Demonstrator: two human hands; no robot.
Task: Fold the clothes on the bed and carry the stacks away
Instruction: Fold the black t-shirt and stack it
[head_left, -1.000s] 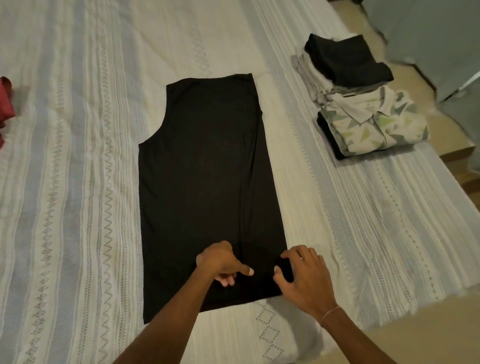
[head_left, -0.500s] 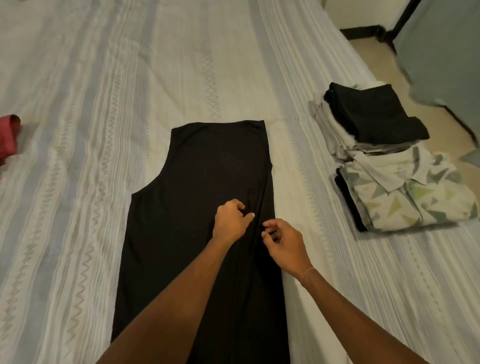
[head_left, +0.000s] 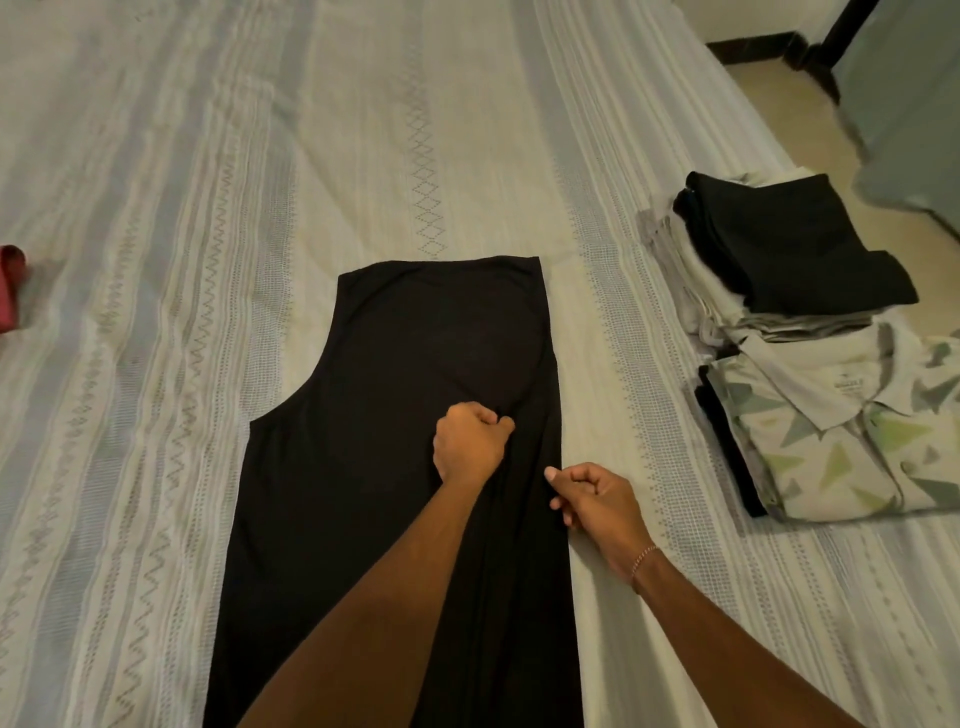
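A black sleeveless top lies flat on the striped bedspread, folded lengthwise with the armhole curve on its left. My left hand sits near the garment's middle, fingers curled and pinching a small fold of the black fabric. My right hand is at the garment's right edge, fingers curled, pinching that edge. Two stacks of folded clothes sit at the right of the bed: one topped by a black piece, one topped by a shirt with green triangles.
A red garment peeks in at the left edge of the bed. Beyond the bed's right side are a tiled floor and a grey panel. Wide bedspread lies beyond the black top.
Both hands moved from the garment's near hem up to its middle. Since half a second ago, my right hand shifted outward to the right edge, and the view tilted further up the bed.
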